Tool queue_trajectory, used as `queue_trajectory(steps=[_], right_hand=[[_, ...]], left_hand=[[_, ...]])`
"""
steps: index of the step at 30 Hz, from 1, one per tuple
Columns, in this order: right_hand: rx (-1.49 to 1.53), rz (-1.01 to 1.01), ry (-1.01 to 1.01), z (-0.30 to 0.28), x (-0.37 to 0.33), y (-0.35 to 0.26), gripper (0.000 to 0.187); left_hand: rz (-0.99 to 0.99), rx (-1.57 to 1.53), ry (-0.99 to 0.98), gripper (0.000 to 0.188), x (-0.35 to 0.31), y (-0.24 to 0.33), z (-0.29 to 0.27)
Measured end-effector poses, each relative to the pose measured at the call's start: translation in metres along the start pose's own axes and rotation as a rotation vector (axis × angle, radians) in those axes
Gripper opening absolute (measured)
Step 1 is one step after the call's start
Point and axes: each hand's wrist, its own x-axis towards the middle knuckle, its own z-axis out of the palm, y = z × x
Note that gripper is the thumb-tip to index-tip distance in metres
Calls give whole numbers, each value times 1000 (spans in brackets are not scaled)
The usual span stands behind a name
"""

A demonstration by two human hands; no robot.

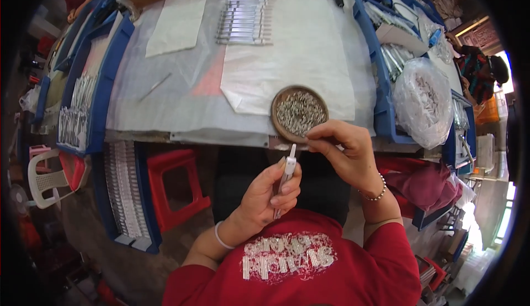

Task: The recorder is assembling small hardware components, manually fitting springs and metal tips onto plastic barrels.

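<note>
Workshop bench [182, 113], covered in pale, wrinkled sheeting, runs between a long blue plastic tray [112, 85] at 10 o'clock and a heaped blue plastic bin [382, 88] at 2 o'clock, with a row of slim silver metal strips [245, 22] laid out at 12. At its near edge, a person in a red short-sleeved shirt [221, 284] bends to close handwork.

The left hand [268, 193] has its grip clamped around a slim silver-and-white piece with a narrow pale tip [289, 165], held over the lap, just off the bench. Its long axis runs from about 7 o'clock to just past 12, the tip aimed toward a round brown bowl [274, 119] of small silver metal parts [301, 113] on the bench's near edge.

The right hand [350, 148] is the nearer one to the bowl, its thumb and forefinger brought close together by the rim at 5 o'clock. Those fingertips lie at 2 o'clock from the pale tip, near it but apart.

Whether that right grip pinches a small part, or touches the rim, I cannot tell. Fingers hide the middle of the held piece; the bowl's contents are too small to make out singly, and deep shadow covers the lap.
</note>
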Motion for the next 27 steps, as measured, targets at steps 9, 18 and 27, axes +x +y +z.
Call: queue_trajectory(steps=[9, 18, 27], right_hand=[[59, -202, 0, 18, -31, -6, 12], [-39, -349, 92, 32, -25, -4, 19], [6, -275, 113, 37, -24, 2, 18]], left_hand=[[104, 156, -4, 31, 0, 0, 6], [149, 269, 119, 23, -2, -5, 13], [234, 396, 108, 18, 1, -5, 12]])
